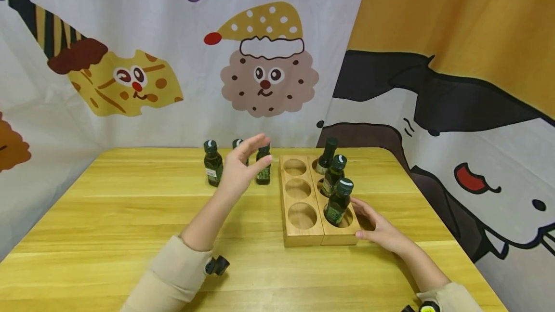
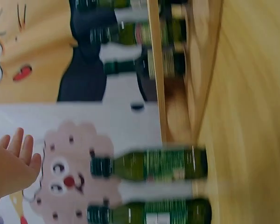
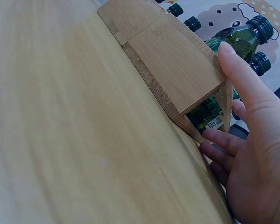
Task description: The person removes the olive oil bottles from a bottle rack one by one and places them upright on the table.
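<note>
My left hand (image 1: 243, 165) is raised over the table with fingers extended and thumb apart, holding nothing. It overlaps a group of three small dark green bottles, partly hiding the middle bottle (image 1: 237, 143); the left bottle (image 1: 213, 165) and right bottle (image 1: 263, 175) stand upright beside it. My right hand (image 1: 381, 227) rests against the right side of a wooden rack (image 1: 303, 240), thumb at its front corner, fingers (image 3: 221, 140) along the open side. The rack has two rows of round holes. Three bottles stand in the right row, the front bottle (image 1: 337, 206) tilting slightly; the left row shows bare holes.
The wooden table (image 1: 130, 225) carries everything. A cartoon-printed curtain (image 1: 165, 28) hangs behind the table and along its right side. Dark devices (image 1: 217, 265) sit at both beige cuffs.
</note>
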